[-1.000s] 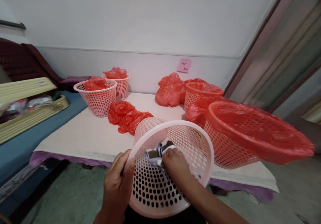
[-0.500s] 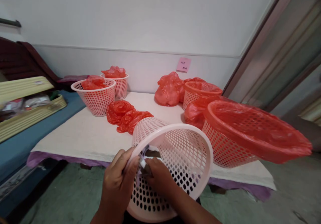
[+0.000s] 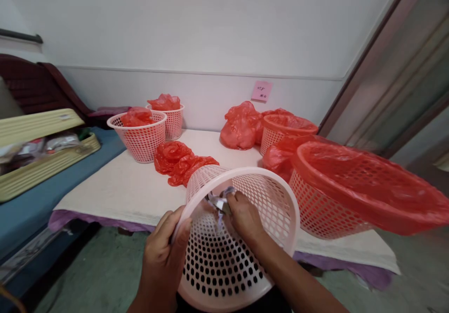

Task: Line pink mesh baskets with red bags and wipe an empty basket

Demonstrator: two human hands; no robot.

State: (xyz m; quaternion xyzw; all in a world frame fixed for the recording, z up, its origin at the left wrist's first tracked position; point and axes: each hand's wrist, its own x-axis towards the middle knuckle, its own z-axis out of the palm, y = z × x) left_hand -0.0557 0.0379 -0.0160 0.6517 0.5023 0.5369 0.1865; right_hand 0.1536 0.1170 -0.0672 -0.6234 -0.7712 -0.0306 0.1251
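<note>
A pale pink plastic basket (image 3: 268, 200) with a perforated wall is tilted, its mouth facing me. My left hand (image 3: 164, 245) grips the left side of its rim, thumb inside and fingers outside. My right hand (image 3: 243, 217) reaches into the basket, its fingers closed on a crumpled cloth-like piece (image 3: 220, 204) in white, grey and lilac. That piece is near the upper left inner wall; whether it touches the wall I cannot tell. Behind the basket a crumpled red plastic bag (image 3: 184, 163) lies on the white-covered table (image 3: 122, 189).
On the left stand two pink baskets (image 3: 143, 140) with red bags inside. At right are two baskets lined with red bags, the nearer one (image 3: 326, 210) close to mine. A red bag (image 3: 240, 126) rests by the wall under a pink note (image 3: 261, 90). An open yellow case (image 3: 45, 168) lies far left.
My right hand has moved up and away from my left hand inside the basket, carrying the crumpled piece. My left hand keeps its grip on the rim. The view has shifted slightly left.
</note>
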